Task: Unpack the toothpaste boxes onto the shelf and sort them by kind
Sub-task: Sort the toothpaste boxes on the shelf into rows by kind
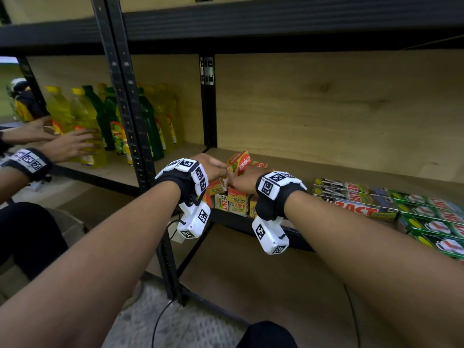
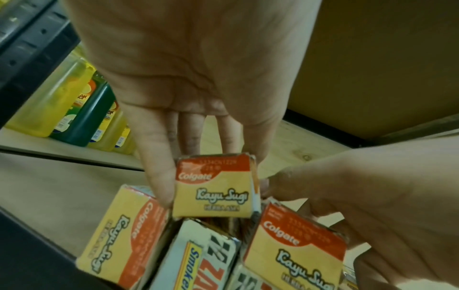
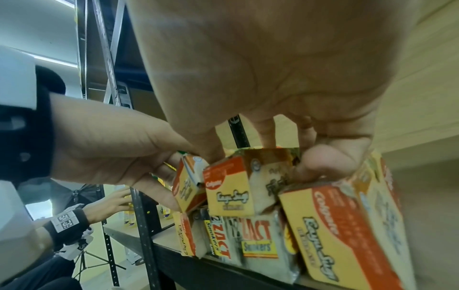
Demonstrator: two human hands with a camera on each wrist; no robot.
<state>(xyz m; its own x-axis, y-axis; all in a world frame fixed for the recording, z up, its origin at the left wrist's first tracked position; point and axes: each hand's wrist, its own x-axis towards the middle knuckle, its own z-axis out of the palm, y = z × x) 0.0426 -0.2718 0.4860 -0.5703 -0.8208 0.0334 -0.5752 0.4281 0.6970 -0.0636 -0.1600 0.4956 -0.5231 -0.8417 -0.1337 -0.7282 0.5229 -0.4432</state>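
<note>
A small heap of orange-and-yellow Colgate Kayu Sugi boxes (image 1: 239, 160) lies on Zact Smokers boxes (image 1: 233, 207) at the left end of the wooden shelf (image 1: 326, 169). My left hand (image 1: 211, 167) pinches one Colgate box (image 2: 213, 188) end-on, with the thumb on its side and the fingers behind it. Close beside it, my right hand (image 1: 242, 181) grips a second Colgate box (image 3: 231, 188), thumb (image 3: 323, 164) pressed on its right side. More Colgate boxes (image 2: 119, 239) lie either side of the two held ones. The Zact Smokers boxes (image 3: 255, 235) stand at the shelf's front edge.
Long Zact boxes (image 1: 364, 209) and green boxes (image 1: 431, 222) lie in rows at the shelf's right. A black upright post (image 1: 125, 96) divides off a bay of yellow and green bottles (image 1: 88, 121), where another person's hands (image 1: 67, 144) reach. A cable (image 1: 160, 320) runs over the floor.
</note>
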